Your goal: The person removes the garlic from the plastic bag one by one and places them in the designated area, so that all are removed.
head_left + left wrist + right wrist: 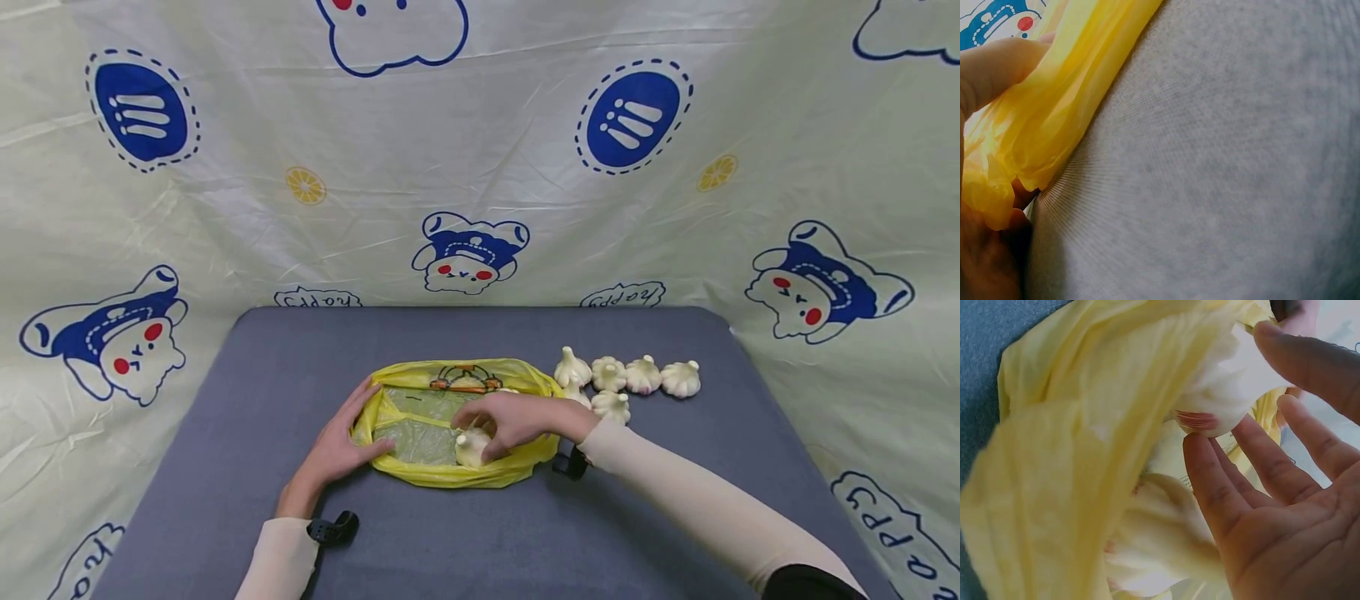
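Observation:
A yellow plastic bag (450, 475) lies open on the grey table (255, 375). My left hand (367, 417) grips the bag's left rim; in the left wrist view the left hand (1004, 156) has yellow film (1072, 94) folded between finger and palm. My right hand (480, 429) reaches into the bag's mouth and holds a white garlic bulb (471, 448) between thumb and fingertips. In the right wrist view the right hand (1229, 387) touches that bulb (1216, 403) just inside the yellow rim (1054, 462). A pale rounded shape (1166, 537) lies lower in the bag.
Several loose garlic bulbs (642, 375) lie in a cluster on the table right of the bag, one (611, 406) close to my right wrist. A printed cloth backdrop (480, 167) hangs behind and around the table. Bare grey surface stretches in front of the bag.

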`<state>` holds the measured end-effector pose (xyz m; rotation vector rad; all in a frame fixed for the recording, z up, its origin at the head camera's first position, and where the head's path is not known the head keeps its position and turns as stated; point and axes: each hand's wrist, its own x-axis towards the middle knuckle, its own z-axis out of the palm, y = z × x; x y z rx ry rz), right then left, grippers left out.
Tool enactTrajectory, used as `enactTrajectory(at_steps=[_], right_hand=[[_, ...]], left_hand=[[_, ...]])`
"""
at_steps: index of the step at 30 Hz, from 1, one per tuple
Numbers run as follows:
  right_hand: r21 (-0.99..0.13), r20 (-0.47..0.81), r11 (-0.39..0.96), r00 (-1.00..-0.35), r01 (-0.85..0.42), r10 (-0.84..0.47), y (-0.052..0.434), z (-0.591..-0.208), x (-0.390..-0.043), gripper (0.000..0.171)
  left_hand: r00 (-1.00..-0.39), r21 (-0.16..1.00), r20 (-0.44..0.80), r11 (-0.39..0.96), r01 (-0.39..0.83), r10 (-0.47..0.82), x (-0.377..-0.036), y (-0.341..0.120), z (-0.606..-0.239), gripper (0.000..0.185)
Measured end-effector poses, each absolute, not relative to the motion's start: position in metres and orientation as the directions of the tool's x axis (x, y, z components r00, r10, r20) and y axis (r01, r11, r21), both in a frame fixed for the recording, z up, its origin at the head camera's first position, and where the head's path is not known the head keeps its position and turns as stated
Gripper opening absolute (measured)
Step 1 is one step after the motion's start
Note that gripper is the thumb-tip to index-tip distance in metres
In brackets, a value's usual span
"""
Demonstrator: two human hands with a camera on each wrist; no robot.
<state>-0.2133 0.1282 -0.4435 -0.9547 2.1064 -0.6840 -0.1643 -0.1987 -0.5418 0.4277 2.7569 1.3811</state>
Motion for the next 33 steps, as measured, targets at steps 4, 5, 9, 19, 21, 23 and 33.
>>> enactTrajectory(at_steps=[4,5,9,19,21,23,33], right_hand=[[-0.688,-0.411,0.599,-0.46,-0.41,-0.787,0.128,-0.444,-0.218,0.056],[-0.682,-0.416,0.605,-0.461,-0.411,-0.784,0.128,-0.444,-0.219,0.056],[-0.667,-0.436,0.623,-0.464,-0.408,-0.771,0.129,-0.447,-0.222,0.057],[-0.665,-0.43,0.62,-0.465,-0.417,-0.774,0.13,-0.451,-0.226,0.048],[-0.662,-0.433,0.622,-0.465,-0.418,-0.772,0.13,-0.451,-0.226,0.046],[-0.66,-0.435,0.625,-0.466,-0.418,-0.77,0.131,-0.451,-0.226,0.044],[-0.657,-0.413,0.621,-0.484,-0.428,-0.771,0.129,-0.444,-0.227,0.045]], left_hand=[[-0.962,0.789,0.096,0.57,0.229,0.255,-0.165,-0.198,-0.542,0.092],[-0.962,0.788,0.095,0.571,0.23,0.255,-0.165,-0.198,-0.542,0.092],[-0.964,0.792,0.083,0.571,0.218,0.252,-0.165,-0.197,-0.542,0.092],[-0.965,0.797,0.075,0.567,0.208,0.25,-0.163,-0.197,-0.54,0.093],[-0.966,0.798,0.075,0.566,0.208,0.249,-0.164,-0.197,-0.54,0.093],[-0.965,0.799,0.076,0.564,0.209,0.25,-0.164,-0.198,-0.54,0.092],[-0.963,0.801,0.089,0.556,0.22,0.254,-0.163,-0.199,-0.541,0.092]])
